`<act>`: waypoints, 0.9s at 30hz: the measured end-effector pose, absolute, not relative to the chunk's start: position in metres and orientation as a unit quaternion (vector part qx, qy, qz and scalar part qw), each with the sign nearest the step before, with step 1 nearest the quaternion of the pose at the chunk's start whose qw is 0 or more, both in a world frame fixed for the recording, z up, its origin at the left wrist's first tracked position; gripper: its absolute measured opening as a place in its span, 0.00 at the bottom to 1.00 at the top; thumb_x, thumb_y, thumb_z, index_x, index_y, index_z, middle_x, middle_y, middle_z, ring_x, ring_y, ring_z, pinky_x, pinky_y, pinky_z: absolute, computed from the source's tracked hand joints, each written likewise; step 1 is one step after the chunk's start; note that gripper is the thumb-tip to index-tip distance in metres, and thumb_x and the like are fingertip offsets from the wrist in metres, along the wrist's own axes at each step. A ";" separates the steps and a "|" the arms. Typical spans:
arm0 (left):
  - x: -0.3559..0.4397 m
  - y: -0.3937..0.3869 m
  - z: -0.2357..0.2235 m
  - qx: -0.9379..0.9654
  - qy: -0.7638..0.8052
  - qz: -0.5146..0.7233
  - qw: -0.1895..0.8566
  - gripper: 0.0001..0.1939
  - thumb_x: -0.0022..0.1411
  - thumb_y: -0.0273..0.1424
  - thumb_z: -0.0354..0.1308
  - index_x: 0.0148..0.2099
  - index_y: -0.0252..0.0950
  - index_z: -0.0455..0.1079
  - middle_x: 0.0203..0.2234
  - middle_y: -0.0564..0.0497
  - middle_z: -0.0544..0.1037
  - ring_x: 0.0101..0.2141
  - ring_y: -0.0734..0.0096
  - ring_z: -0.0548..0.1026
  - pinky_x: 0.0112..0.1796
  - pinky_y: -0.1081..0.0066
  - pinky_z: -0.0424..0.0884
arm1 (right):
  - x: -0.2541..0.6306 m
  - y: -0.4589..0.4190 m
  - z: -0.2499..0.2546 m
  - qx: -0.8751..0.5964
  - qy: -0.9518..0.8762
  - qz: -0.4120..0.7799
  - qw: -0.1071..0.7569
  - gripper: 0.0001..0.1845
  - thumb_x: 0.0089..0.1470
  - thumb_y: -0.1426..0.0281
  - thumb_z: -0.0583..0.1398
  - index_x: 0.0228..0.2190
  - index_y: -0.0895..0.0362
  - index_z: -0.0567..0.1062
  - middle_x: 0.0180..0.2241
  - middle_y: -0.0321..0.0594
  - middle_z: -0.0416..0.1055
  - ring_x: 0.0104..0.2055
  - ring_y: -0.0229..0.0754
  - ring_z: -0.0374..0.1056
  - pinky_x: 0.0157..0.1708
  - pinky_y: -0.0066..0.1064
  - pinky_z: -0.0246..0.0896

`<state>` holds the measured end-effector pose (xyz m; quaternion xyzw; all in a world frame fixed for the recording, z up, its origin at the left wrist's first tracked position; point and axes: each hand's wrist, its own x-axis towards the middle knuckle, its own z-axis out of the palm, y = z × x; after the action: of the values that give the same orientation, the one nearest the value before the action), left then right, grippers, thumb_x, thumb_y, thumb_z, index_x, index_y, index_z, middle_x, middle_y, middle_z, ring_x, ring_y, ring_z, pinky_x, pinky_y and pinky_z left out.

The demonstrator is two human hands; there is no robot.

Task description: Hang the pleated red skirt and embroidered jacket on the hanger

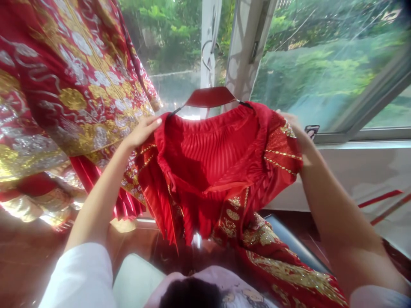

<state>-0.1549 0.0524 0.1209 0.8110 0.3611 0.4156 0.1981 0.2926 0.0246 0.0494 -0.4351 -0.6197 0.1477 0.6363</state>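
Note:
A red pleated skirt (215,149) with a gathered waistband and gold beaded embroidery is spread wide in front of me. Its waist opening faces up, showing the striped red lining. Behind the waistband rises a hanger (210,97) with a red band across its middle, dark ends at the waistband's sides and a metal hook at the window post. My left hand (144,130) grips the left side of the waistband, thumb on top. On the opposite side my right hand (294,130) is closed around the embroidered edge, most of its fingers hidden behind the cloth.
Close on the left hangs a large red garment (80,77) with gold and silver embroidery. Sliding windows (321,81) stand ahead, above a white wall (346,179). Below are a pale seat (138,278) and a dark seat (295,239). Red strips (382,199) are at the right.

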 end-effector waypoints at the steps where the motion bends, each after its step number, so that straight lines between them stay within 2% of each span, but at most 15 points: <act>1: -0.156 0.047 0.123 0.818 0.350 0.411 0.201 0.32 0.55 0.59 0.55 0.44 0.34 0.75 0.34 0.47 0.78 0.41 0.56 0.77 0.47 0.57 0.73 | 0.298 0.027 0.062 -0.418 -0.619 0.199 0.634 0.28 0.62 0.53 0.51 0.41 0.63 0.79 0.39 0.51 0.78 0.36 0.35 0.75 0.36 0.29 0.67; 3: -0.158 0.038 0.127 0.828 0.334 0.396 0.214 0.33 0.52 0.58 0.58 0.50 0.37 0.74 0.39 0.47 0.78 0.44 0.56 0.76 0.49 0.56 0.71 | 0.303 0.030 0.087 -0.381 -0.651 0.275 0.596 0.26 0.57 0.59 0.59 0.51 0.64 0.74 0.50 0.52 0.73 0.47 0.37 0.73 0.46 0.31 0.66; 5: -0.160 0.034 0.132 0.833 0.336 0.386 0.207 0.34 0.51 0.56 0.61 0.52 0.38 0.72 0.40 0.47 0.78 0.46 0.56 0.75 0.49 0.57 0.71 | 0.301 0.029 0.102 -0.378 -0.708 0.265 0.534 0.35 0.45 0.68 0.69 0.55 0.63 0.71 0.56 0.52 0.67 0.55 0.40 0.68 0.55 0.31 0.61; 6: -0.160 0.033 0.134 0.837 0.343 0.380 0.191 0.33 0.51 0.54 0.61 0.52 0.38 0.72 0.40 0.47 0.78 0.46 0.56 0.75 0.49 0.58 0.71 | 0.297 0.027 0.105 -0.387 -0.727 0.247 0.511 0.39 0.41 0.72 0.71 0.56 0.63 0.70 0.57 0.52 0.66 0.57 0.41 0.66 0.57 0.30 0.59; 8: -0.155 0.034 0.138 0.847 0.358 0.368 0.140 0.29 0.54 0.51 0.60 0.51 0.37 0.73 0.39 0.47 0.78 0.44 0.58 0.75 0.48 0.60 0.71 | 0.289 0.025 0.105 -0.397 -0.738 0.219 0.499 0.40 0.40 0.74 0.71 0.56 0.65 0.70 0.56 0.53 0.67 0.56 0.43 0.67 0.59 0.30 0.58; 12: -0.122 0.036 0.148 0.850 0.409 0.331 -0.025 0.19 0.61 0.44 0.54 0.43 0.34 0.74 0.32 0.47 0.77 0.36 0.61 0.74 0.45 0.61 0.69 | 0.280 0.034 0.100 -0.379 -0.756 0.190 0.498 0.33 0.40 0.67 0.70 0.50 0.61 0.76 0.46 0.44 0.76 0.46 0.46 0.73 0.52 0.37 0.68; 16: -0.091 0.034 0.156 0.807 0.472 0.322 -0.151 0.15 0.65 0.39 0.50 0.37 0.34 0.74 0.29 0.45 0.75 0.37 0.58 0.73 0.43 0.61 0.66 | 0.281 0.040 0.104 -0.402 -0.770 0.153 0.472 0.28 0.39 0.65 0.70 0.45 0.57 0.80 0.42 0.40 0.78 0.41 0.47 0.74 0.44 0.38 0.72; 21: -0.115 0.028 0.149 0.826 0.455 0.313 -0.112 0.20 0.64 0.44 0.48 0.41 0.34 0.73 0.31 0.48 0.75 0.33 0.63 0.71 0.41 0.65 0.66 | 0.277 0.032 0.102 -0.397 -0.756 0.157 0.495 0.24 0.42 0.63 0.68 0.43 0.58 0.81 0.42 0.39 0.78 0.43 0.46 0.74 0.46 0.36 0.70; 23: -0.129 0.027 0.140 0.817 0.466 0.329 -0.089 0.22 0.64 0.46 0.47 0.39 0.34 0.73 0.28 0.49 0.74 0.32 0.63 0.71 0.40 0.66 0.66 | 0.276 0.032 0.101 -0.404 -0.747 0.166 0.501 0.23 0.44 0.63 0.67 0.43 0.59 0.81 0.40 0.39 0.78 0.41 0.44 0.73 0.44 0.34 0.69; 25: -0.133 0.027 0.129 0.781 0.499 0.362 -0.102 0.21 0.63 0.47 0.48 0.36 0.34 0.72 0.26 0.48 0.73 0.33 0.60 0.72 0.41 0.64 0.66 | 0.277 0.035 0.104 -0.431 -0.745 0.177 0.477 0.21 0.46 0.63 0.67 0.42 0.61 0.81 0.37 0.40 0.78 0.37 0.42 0.73 0.39 0.33 0.68; 27: -0.127 0.025 0.119 0.728 0.529 0.413 -0.138 0.19 0.62 0.47 0.51 0.37 0.35 0.70 0.28 0.45 0.74 0.39 0.54 0.73 0.45 0.60 0.66 | 0.277 0.037 0.109 -0.458 -0.749 0.179 0.445 0.20 0.44 0.63 0.68 0.39 0.62 0.81 0.32 0.38 0.77 0.33 0.40 0.71 0.36 0.34 0.67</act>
<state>-0.1266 0.0253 0.1193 0.7283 0.5288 0.4133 -0.1383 0.2775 0.0372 0.1090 -0.4575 -0.7491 0.1788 0.4445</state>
